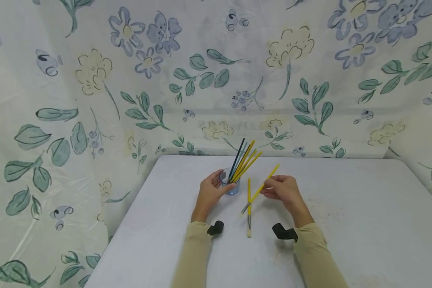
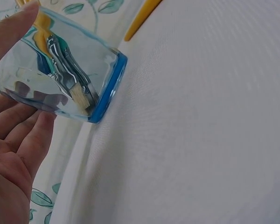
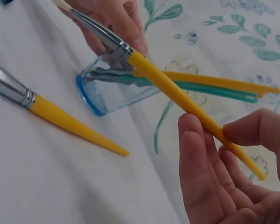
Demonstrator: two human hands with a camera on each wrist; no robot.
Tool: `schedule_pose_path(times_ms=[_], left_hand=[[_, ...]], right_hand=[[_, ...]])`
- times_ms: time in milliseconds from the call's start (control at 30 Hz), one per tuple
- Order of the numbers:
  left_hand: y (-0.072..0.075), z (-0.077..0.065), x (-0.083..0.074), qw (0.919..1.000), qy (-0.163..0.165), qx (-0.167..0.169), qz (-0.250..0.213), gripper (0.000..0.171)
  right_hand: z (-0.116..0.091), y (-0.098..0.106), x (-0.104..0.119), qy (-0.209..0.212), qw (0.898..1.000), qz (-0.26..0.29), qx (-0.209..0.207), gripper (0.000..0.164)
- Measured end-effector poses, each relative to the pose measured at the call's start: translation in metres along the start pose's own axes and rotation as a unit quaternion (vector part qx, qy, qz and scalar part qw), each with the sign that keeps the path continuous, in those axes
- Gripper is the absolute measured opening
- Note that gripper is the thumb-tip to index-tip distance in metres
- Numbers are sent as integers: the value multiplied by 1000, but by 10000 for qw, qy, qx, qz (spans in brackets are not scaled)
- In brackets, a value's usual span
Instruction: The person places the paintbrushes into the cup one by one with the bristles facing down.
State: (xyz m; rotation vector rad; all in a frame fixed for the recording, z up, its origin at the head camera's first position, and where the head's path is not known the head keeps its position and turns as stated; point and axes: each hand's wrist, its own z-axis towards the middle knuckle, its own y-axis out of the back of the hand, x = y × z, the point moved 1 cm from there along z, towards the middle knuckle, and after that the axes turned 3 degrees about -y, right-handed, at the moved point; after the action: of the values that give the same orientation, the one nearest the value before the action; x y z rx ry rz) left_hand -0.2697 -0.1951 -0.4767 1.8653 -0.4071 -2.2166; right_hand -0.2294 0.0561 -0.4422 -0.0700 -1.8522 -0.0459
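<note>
My left hand holds a clear glass with a blue base, thumb on one side and fingers on the other. Several paintbrushes with yellow, teal and dark handles lean in it, bristles down, as the left wrist view shows. Right of the glass, my right hand pinches a yellow paintbrush by its handle between thumb and fingers. Its bristle end points down and toward me. Beneath it, a second yellow paintbrush lies on the table, bristles toward me; in the head view the two cross.
A white cloth covers the table, with faint smudges right of the right hand. Behind its far edge hangs a floral curtain, which also runs along the left side. Black wrist mounts sit at both sleeves.
</note>
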Motion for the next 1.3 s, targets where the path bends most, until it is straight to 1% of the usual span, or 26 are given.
schedule_pose_path(times_ms=[133, 333, 400, 600, 833, 1100, 1300], left_hand=[[0, 0, 1, 10000, 18, 3, 38, 88], [0, 0, 0, 10000, -10, 32, 50, 89], [0, 0, -1, 10000, -44, 26, 36, 88], [1, -1, 0, 9999, -123, 25, -16, 86], [1, -1, 0, 9999, -125, 52, -62, 81], [1, -1, 0, 10000, -25, 68, -17, 84], [0, 0, 2, 10000, 40, 52, 31, 85]], right_hand=[[-3, -3, 4, 152, 9997, 64, -155, 29], [-7, -7, 14, 170, 9987, 278, -382, 31], [-7, -9, 18, 233, 9979, 375, -464, 30], [-7, -13, 30, 636, 9950, 456, -622, 26], [-9, -18, 43, 1092, 9892, 614, -761, 24], [-9, -26, 50, 1346, 9855, 451, -929, 26], [-5, -32, 53, 1515, 9835, 308, -940, 27]])
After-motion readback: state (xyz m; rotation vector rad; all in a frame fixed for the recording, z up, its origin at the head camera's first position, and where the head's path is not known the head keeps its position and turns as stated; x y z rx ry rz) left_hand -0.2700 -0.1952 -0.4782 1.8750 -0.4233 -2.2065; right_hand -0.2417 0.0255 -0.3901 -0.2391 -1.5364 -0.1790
